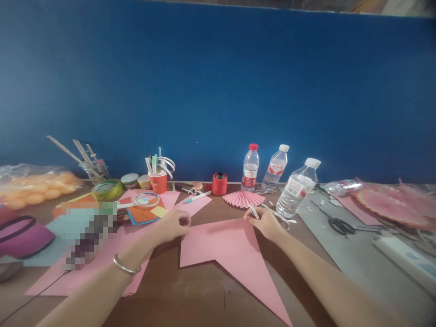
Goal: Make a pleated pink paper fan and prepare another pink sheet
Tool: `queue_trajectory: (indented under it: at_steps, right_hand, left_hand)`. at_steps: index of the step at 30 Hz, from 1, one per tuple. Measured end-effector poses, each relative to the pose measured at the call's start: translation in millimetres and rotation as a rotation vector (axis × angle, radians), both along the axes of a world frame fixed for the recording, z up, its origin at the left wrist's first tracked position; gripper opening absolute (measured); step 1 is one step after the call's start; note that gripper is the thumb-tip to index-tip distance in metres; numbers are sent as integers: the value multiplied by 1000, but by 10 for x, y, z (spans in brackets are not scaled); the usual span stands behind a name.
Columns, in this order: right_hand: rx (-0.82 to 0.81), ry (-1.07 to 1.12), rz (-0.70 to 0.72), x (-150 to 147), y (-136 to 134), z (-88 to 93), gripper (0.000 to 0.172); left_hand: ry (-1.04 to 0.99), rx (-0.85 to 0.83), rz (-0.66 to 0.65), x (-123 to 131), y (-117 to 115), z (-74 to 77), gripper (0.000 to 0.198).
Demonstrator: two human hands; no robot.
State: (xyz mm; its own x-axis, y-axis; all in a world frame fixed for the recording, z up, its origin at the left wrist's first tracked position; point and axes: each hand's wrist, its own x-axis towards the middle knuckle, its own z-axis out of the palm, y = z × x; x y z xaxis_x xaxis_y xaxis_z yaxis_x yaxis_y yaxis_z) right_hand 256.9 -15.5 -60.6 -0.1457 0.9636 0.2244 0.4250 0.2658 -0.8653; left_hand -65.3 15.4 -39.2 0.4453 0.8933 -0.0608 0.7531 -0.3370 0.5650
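Observation:
A pink sheet of paper (pixel 221 240), cut or folded to an angular shape with a long point toward me, lies on the brown table in front of me. At its upper left corner, my left hand (pixel 173 225) is closed, fingers curled against the paper's edge. My right hand (pixel 267 223) is at the upper right corner, closed on a small white object (pixel 254 211) sticking up between thumb and fingers; its kind is unclear. Just beyond that hand a pleated pink paper fan (pixel 244 198) lies spread.
Behind stand several water bottles (pixel 297 190), a red thread spool (pixel 220 184) and an orange cup of pens (pixel 158 182). A marker (pixel 197 196) lies left of the spool. Scissors (pixel 337 224) and a white box (pixel 405 263) are right; more pink paper (pixel 98 277) is left.

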Motion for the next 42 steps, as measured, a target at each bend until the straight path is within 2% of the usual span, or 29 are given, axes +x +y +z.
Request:
queue_trajectory:
  at_steps: [6, 14, 20, 24, 28, 31, 33, 35, 36, 38, 42]
  right_hand:
    - [-23, -18, 21, -4, -2, 9, 17]
    - [-33, -34, -8, 26, 23, -16, 17]
    - [-36, -41, -33, 29, 22, -27, 19]
    - [-41, -49, -76, 47, 45, -26, 19]
    - [-47, -69, -107, -9, 29, 0, 18]
    - [-64, -102, -124, -114, -20, 21, 20]
    - [-84, -141, -138, -186, -56, 28, 21]
    - [-107, -195, -151, -239, -86, 27, 21]
    - [-116, -226, -153, -256, -97, 24, 20]
    - [-124, -299, -156, -278, -114, 13, 15]
    - [-107, -462, -192, -305, -140, -17, 12]
  left_hand:
    - [9, -100, -25, -59, 41, -41, 8]
    - [10, -88, 21, -72, 26, 26, 9]
    - [33, -76, 38, -80, 25, 16, 11]
    - [45, -11, 44, -89, 44, 10, 11]
    - [21, 117, 47, -3, -12, 85, 23]
    - [9, 172, -12, 157, -174, 144, 33]
    - [30, 192, -94, 290, -327, 133, 44]
    - [146, 203, -265, 414, -484, 66, 58]
    - [192, 193, -306, 464, -553, 16, 62]
    - [268, 171, -352, 527, -654, -98, 68]
    - [321, 171, -399, 531, -710, -250, 64]
